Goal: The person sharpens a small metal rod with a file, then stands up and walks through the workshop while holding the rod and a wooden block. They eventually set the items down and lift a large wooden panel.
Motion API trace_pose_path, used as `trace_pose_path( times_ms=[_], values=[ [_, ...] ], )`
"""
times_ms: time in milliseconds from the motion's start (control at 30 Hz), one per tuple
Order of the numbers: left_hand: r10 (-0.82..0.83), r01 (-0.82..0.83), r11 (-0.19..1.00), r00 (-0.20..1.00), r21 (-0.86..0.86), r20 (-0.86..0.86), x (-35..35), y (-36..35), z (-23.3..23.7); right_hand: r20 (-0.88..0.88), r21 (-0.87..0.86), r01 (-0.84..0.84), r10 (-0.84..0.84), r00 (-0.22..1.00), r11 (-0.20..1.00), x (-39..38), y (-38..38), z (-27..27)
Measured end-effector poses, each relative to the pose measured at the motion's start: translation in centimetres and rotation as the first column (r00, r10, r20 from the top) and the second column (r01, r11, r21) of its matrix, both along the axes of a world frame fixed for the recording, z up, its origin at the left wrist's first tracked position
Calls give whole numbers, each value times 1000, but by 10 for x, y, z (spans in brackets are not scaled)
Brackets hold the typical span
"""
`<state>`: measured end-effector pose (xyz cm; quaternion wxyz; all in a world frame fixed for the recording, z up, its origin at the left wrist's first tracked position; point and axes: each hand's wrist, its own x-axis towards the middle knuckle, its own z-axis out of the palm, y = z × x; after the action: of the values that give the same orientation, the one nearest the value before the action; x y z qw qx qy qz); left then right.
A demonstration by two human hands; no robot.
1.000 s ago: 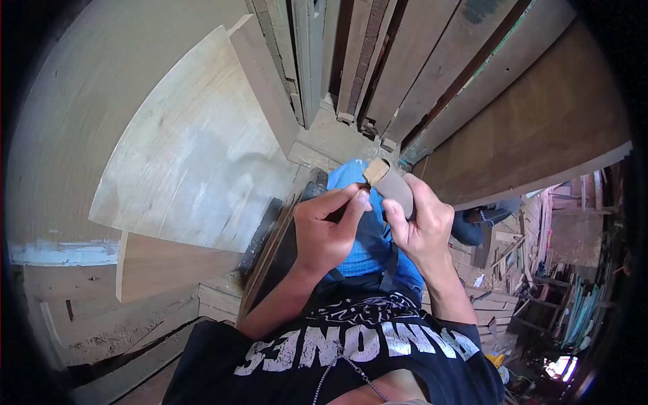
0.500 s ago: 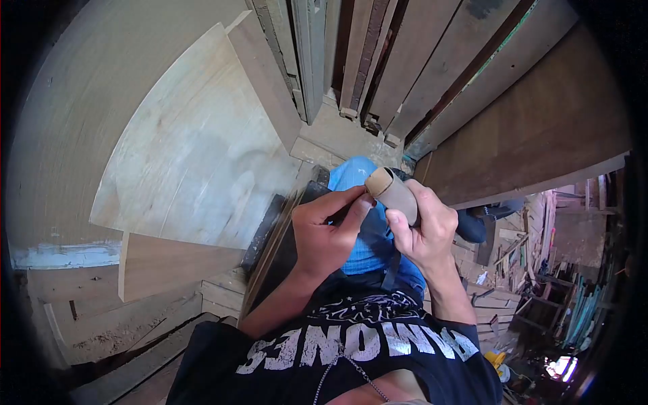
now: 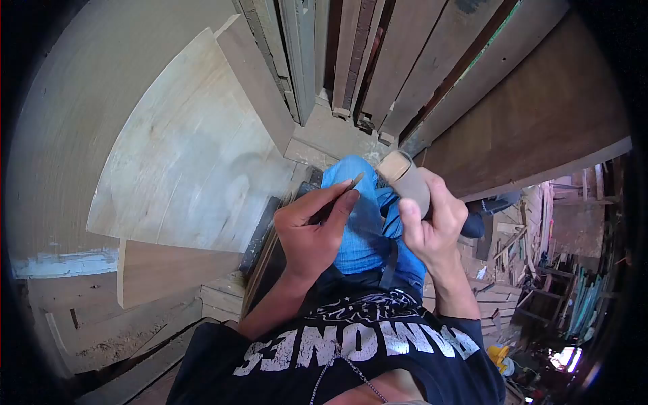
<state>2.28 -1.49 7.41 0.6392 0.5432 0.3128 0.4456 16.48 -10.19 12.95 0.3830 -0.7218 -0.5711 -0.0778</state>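
Note:
My right hand [image 3: 439,216] is closed around a sanding block [image 3: 412,190], a small wooden block wrapped in greyish sandpaper, with the bare wood end showing at its top. My left hand [image 3: 314,226] pinches a small thin sliver [image 3: 358,180] between thumb and fingertips; its exact kind is too small to make out. The sliver and the block are apart, both held above my jeans-clad knee [image 3: 351,229]. To the left of my left hand lies a pale curved-edge wooden panel [image 3: 182,155].
Under the panel sits a light wooden board [image 3: 175,270]. Upright planks [image 3: 405,61] lean ahead, and a large brown board [image 3: 533,121] stands at the right. Wood scraps [image 3: 506,270] litter the floor at right, near a yellow object [image 3: 498,356].
My hands have drawn apart: the left moved left and away from the block's end, with the thin sliver now showing in its fingertips. The right hand and block shifted slightly right.

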Motion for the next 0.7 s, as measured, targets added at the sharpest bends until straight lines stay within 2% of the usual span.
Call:
trace_pose_path(
  times_ms=[100, 200, 267, 300, 367, 467, 567, 633, 700],
  values=[
    [-4, 3, 998, 1000, 58, 10, -3, 0, 5, 138, -55, -44, 52, 989, 997, -4, -1, -12],
    [15, -16, 999, 999, 51, 31, -1, 3, 0, 164, -63, -25, 35, 986, 998, -2, 3, -13],
    [-9, 10, 997, 1000, 82, -8, -9, 0, 12, 206, -144, 185, -153, 966, 972, 1, 11, -8],
    [-41, 47, 992, 998, 114, -53, -11, 0, 17, 187, -129, 192, -167, 968, 973, 11, 12, -10],
    [-3, 9, 996, 997, 84, -73, -6, 3, 12, -152, -80, 130, -141, 978, 988, 9, 6, -2],
    [-2, 3, 998, 1000, 63, -20, -6, 4, 5, -93, -57, 102, -107, 990, 993, 5, 3, 0],
    [-42, 44, 999, 998, 23, -53, -5, 2, 7, -128, -31, 58, -61, 990, 998, 4, -2, -9],
    [-32, 33, 999, 999, 31, -11, -4, 4, 4, -139, -23, 60, -63, 988, 998, 1, -5, -16],
    [-28, 28, 1000, 999, -6, -25, -4, 5, 5, -101, 21, -6, 8, 995, 1000, -1, -8, -18]
  ],
)
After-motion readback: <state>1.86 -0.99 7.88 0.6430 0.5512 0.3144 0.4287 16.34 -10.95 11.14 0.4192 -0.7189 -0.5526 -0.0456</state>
